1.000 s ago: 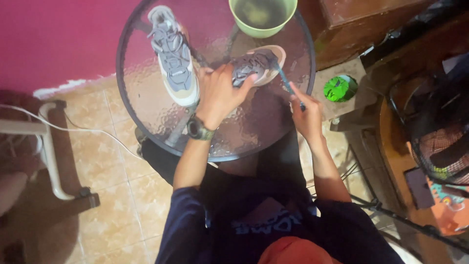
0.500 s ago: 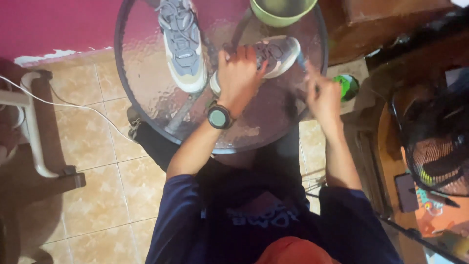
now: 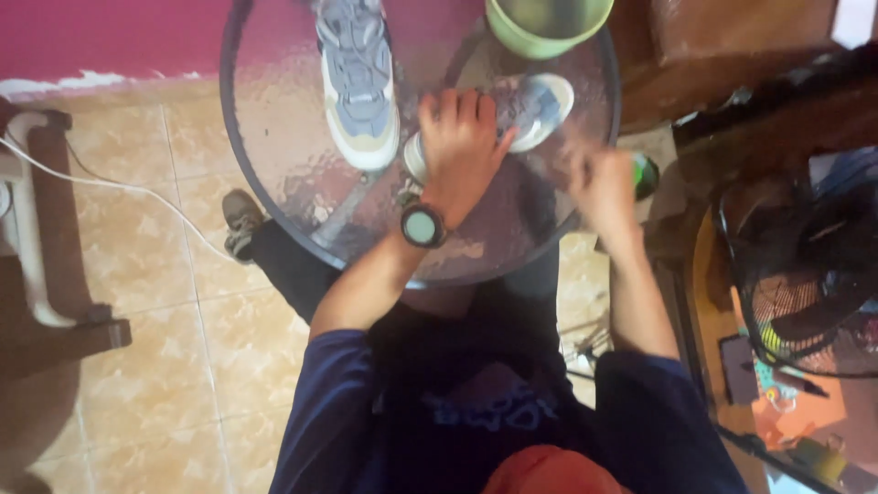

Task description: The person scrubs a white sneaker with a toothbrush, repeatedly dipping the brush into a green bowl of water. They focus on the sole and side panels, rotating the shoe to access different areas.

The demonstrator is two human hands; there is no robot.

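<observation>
My left hand (image 3: 462,142), with a round watch (image 3: 422,224) on its wrist, presses down on a grey sneaker (image 3: 540,105) that lies on its side on the round glass table (image 3: 274,137). Only the sneaker's toe and a bit of its heel show past my fingers. My right hand (image 3: 599,178) is a closed fist just right of the sneaker, blurred by motion. It grips a thin brush that barely shows in the blur. A second grey and cream sneaker (image 3: 358,82) lies sole down at the table's far left.
A green bowl (image 3: 547,23) stands at the table's far edge. A small green object (image 3: 645,174) sits beyond the table's right rim. A dark fan (image 3: 805,284) and wooden furniture crowd the right. A white chair frame (image 3: 37,229) and a cable lie on the tiled floor at left.
The view has shifted, so the table sits higher in the frame. My right hand has moved back from the sneaker's toe toward the table's right edge. My left hand stays on the sneaker.
</observation>
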